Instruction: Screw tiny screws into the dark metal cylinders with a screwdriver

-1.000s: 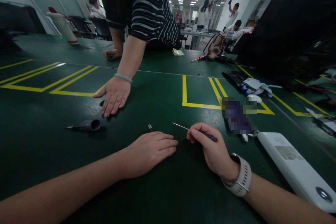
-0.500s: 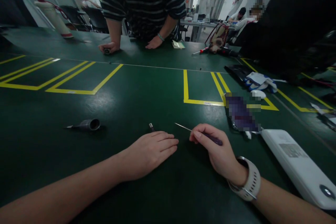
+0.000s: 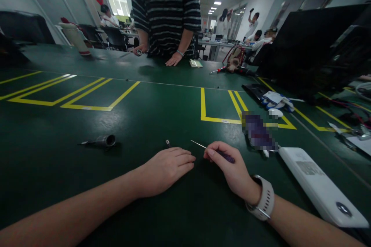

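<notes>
slim screwdriver with a dark purple handle and thin metal shaft (image 3: 228, 158): in the right hand (image 3: 235, 174), above the near part of the dark green tabletop (image 3: 153, 117). right fingers are clamped on it; shaft points left, toward the left hand (image 3: 166, 170). cannot tell whether its tip touches the surface.

left hand: palm down, fingers straight and together. small dark cylinder with a silvery metal end (image 3: 167, 142) projects just beyond it; cannot tell whether the hidden fingers grip it.

left of this, apart: dark grey tool with a hollow round end and a pointed tip (image 3: 100, 141), lying on its side.

markings: yellow tape outlines (image 3: 203, 104) on the table; small white label (image 3: 225, 121) on the tape, writing too small to read. long white device (image 3: 321, 189) at right bears a greyish panel and a dark oval badge, print illegible. purple object (image 3: 257, 131) near it, pixelated.

far side: co-worker's hand (image 3: 174, 59) resting on the table.
</notes>
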`<action>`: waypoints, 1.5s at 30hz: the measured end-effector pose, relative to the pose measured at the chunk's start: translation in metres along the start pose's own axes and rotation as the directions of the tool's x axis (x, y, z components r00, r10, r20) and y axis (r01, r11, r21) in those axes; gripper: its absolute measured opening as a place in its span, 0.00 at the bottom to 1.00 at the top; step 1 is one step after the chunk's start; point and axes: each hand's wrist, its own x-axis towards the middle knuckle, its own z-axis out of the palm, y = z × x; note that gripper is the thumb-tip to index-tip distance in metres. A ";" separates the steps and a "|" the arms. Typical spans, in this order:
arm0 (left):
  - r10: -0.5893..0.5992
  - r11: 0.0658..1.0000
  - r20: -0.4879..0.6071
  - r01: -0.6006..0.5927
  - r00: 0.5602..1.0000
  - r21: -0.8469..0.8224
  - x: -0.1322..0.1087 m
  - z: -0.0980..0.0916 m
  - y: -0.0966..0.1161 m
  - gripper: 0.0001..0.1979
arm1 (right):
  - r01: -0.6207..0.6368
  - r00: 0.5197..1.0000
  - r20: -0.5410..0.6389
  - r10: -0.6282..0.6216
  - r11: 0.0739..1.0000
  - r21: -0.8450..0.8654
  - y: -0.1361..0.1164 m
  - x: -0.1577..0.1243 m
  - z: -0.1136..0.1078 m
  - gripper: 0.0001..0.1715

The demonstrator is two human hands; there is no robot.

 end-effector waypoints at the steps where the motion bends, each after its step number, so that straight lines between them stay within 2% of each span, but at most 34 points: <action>1: 0.000 1.000 -0.003 0.000 1.000 0.000 0.000 0.000 0.000 0.14 | 0.011 1.000 -0.002 -0.011 1.000 -0.022 0.000 0.000 0.001 0.10; 6: 0.014 1.000 -0.039 -0.013 0.999 0.028 0.001 0.001 0.004 0.15 | 0.096 0.995 -0.018 -0.099 0.987 -0.128 0.001 0.000 0.004 0.07; 10: 0.023 0.994 -0.186 -0.002 0.982 0.113 0.000 0.001 0.002 0.14 | 0.196 0.980 -0.007 -0.199 0.969 -0.150 0.003 0.002 0.007 0.10; 13: -0.004 0.991 -0.310 0.045 0.951 0.123 -0.003 -0.012 -0.009 0.14 | 0.296 0.955 0.053 -0.292 0.928 -0.226 0.000 0.003 0.011 0.12; 16: -0.157 0.975 -0.356 0.201 0.921 0.089 -0.015 -0.035 -0.027 0.15 | 0.413 0.911 0.179 -0.372 0.837 -0.359 -0.008 0.002 0.017 0.10; 19: -0.251 0.950 -0.309 0.294 0.917 0.101 -0.044 -0.056 -0.050 0.17 | 0.540 0.839 0.348 -0.419 0.725 -0.428 -0.018 0.002 0.026 0.10; 22: -0.387 0.900 -0.288 0.427 0.876 0.087 -0.086 -0.068 -0.072 0.18 | 0.661 0.745 0.477 -0.466 0.612 -0.434 -0.024 0.007 0.038 0.14; 25: -0.507 0.846 -0.216 0.530 0.835 0.062 -0.124 -0.068 -0.087 0.24 | 0.728 0.681 0.536 -0.499 0.536 -0.427 -0.024 0.015 0.050 0.17; 26: -0.557 0.816 -0.186 0.575 0.810 0.058 -0.134 -0.066 -0.091 0.25 | 0.739 0.671 0.546 -0.502 0.520 -0.429 -0.023 0.017 0.054 0.18; 28: -0.600 0.796 -0.075 0.604 0.797 0.048 -0.147 -0.059 -0.094 0.29 | 0.745 0.664 0.562 -0.494 0.500 -0.441 -0.019 0.020 0.059 0.19; 30: -0.623 0.781 -0.050 0.625 0.780 0.022 -0.152 -0.051 -0.095 0.32 | 0.741 0.669 0.573 -0.473 0.488 -0.462 -0.016 0.023 0.061 0.17; 33: -0.637 0.770 -0.074 0.637 0.767 -0.022 -0.151 -0.042 -0.094 0.28 | 0.743 0.667 0.602 -0.439 0.459 -0.487 -0.012 0.028 0.063 0.12; 38: -0.602 0.799 -0.003 0.602 0.799 0.004 -0.143 -0.042 -0.095 0.17 | 0.784 0.620 0.647 -0.443 0.385 -0.488 -0.006 0.044 0.061 0.09; 42: -0.588 0.808 -0.012 0.588 0.809 0.042 -0.141 -0.042 -0.094 0.15 | 0.776 0.631 0.636 -0.445 0.362 -0.517 -0.001 0.062 0.056 0.09; 45: -0.588 0.806 -0.044 0.590 0.808 0.044 -0.142 -0.040 -0.092 0.13 | 0.751 0.659 0.611 -0.438 0.341 -0.566 0.004 0.079 0.049 0.09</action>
